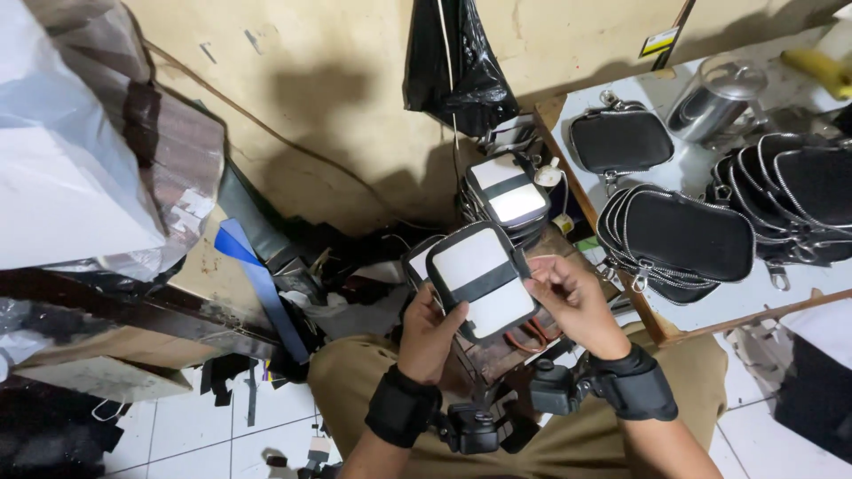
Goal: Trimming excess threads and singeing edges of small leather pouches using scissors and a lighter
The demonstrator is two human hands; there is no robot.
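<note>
Pouch: white panel (pixel 480 278) edged in black, one black band across, at frame centre over the lap.
Hands: left hand (pixel 429 333) clasps its 7 o'clock edge; right hand (pixel 575 302) pinches its 3 o'clock edge.
Label: yellow-black sticker (pixel 658 42) on wall, 1 o'clock.
Worktop: white worktop (pixel 710 306), 2 o'clock, carrying black zipped pouches (pixel 685 235).
Room: white tiled floor (pixel 191 435).

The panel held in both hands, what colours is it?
White with black edging and a black band across, seen in the head view: panel.
</note>
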